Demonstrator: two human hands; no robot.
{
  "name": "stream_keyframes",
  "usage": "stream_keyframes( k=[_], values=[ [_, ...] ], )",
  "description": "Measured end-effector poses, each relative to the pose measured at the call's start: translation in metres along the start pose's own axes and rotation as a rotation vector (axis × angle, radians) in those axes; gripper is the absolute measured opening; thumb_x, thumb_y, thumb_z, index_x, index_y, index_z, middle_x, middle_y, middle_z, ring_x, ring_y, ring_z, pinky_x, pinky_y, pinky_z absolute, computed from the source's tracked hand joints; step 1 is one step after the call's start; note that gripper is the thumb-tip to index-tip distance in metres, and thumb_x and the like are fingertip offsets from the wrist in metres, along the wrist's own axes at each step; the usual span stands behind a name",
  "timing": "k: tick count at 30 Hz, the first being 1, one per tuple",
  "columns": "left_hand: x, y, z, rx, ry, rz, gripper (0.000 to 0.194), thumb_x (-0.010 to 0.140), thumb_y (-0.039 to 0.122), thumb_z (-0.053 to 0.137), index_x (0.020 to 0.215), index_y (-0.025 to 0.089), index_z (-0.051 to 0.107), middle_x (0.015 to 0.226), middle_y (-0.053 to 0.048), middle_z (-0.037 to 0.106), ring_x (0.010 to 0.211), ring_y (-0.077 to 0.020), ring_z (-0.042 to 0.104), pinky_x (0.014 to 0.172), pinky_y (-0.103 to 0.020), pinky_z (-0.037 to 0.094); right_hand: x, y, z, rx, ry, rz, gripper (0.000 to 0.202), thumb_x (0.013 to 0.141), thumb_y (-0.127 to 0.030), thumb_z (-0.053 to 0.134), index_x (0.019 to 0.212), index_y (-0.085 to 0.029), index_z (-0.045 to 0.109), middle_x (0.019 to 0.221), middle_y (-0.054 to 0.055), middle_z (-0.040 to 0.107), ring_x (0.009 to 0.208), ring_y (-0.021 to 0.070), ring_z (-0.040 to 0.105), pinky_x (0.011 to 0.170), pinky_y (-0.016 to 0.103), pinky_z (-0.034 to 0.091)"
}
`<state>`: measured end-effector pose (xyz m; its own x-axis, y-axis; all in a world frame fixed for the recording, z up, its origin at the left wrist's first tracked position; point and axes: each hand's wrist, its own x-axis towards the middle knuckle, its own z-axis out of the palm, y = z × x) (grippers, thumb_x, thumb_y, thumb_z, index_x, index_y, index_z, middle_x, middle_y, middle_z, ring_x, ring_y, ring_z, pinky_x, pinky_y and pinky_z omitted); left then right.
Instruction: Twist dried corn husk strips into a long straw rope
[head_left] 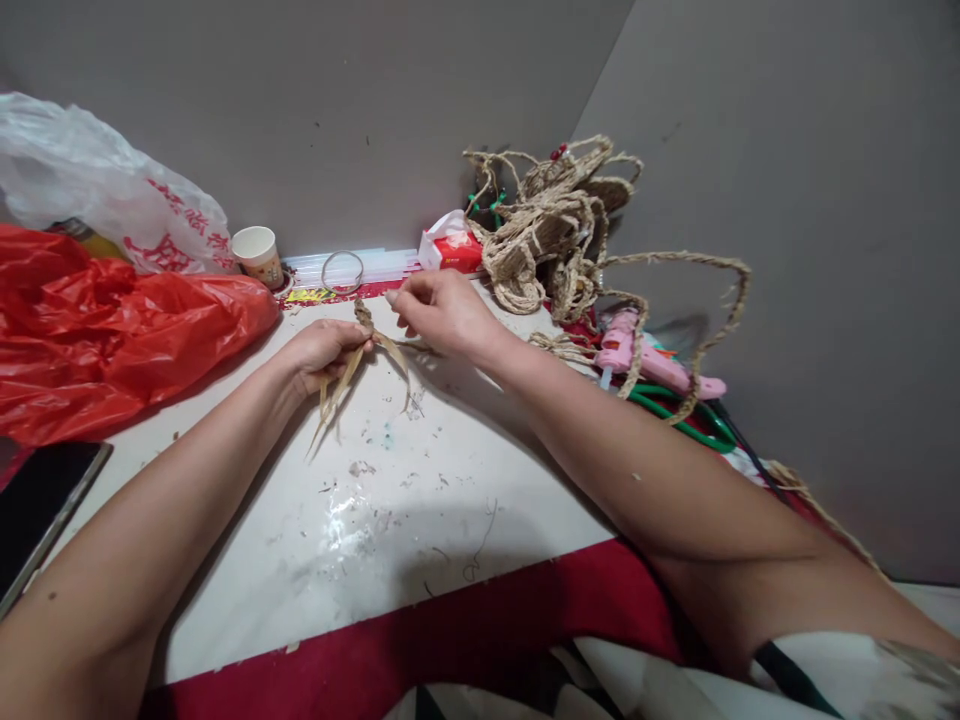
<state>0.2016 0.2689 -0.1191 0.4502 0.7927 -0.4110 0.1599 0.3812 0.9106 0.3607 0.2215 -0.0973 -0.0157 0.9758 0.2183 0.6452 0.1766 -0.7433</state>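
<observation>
My left hand (330, 350) pinches a short braid of dried straw (363, 314) between thumb and fingers. The knotted part of the braid points up, while loose flat strands (346, 385) hang below and to the right of the fingertips. Just to the right, my right hand (442, 312) is raised above the table with its thumb and forefinger pressed together. Whatever lies between those fingertips, if anything, is too small to make out. A thin strand runs from the braid under my right hand.
Coils of braided straw rope (547, 230) pile at the back right, beside a red tissue pack (454, 248) and a pink glue gun (645, 355). A paper cup (256, 255), red plastic bag (120, 335) and phone (45, 500) stand left. Scraps litter the white tabletop (300, 570).
</observation>
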Motion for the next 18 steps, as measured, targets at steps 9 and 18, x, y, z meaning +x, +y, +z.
stream_keyframes(
  k=[9, 18],
  values=[
    [0.0, -0.001, 0.0, 0.034, 0.007, 0.01, 0.019, 0.077, 0.014, 0.057, 0.058, 0.011, 0.056, 0.039, 0.005, 0.036, 0.031, -0.001, 0.021, 0.033, -0.016, 0.01, 0.011, 0.012, 0.031, 0.168, -0.275, 0.248, 0.031, 0.091, -0.029, 0.043, 0.07, -0.013, 0.059, 0.052, 0.001, 0.051, 0.039, 0.0064, 0.035, 0.043, 0.022, 0.026],
    [0.0, 0.0, 0.0, 0.138, -0.006, 0.062, 0.018, 0.077, 0.009, 0.058, 0.059, 0.011, 0.058, 0.037, 0.007, 0.033, 0.03, -0.0014, 0.023, 0.035, -0.017, 0.013, 0.021, 0.019, 0.026, -0.035, -0.21, 0.235, 0.019, 0.08, -0.032, 0.058, 0.078, -0.013, 0.058, 0.066, 0.002, 0.054, 0.058, 0.0098, 0.045, 0.053, 0.022, 0.029]
  ],
)
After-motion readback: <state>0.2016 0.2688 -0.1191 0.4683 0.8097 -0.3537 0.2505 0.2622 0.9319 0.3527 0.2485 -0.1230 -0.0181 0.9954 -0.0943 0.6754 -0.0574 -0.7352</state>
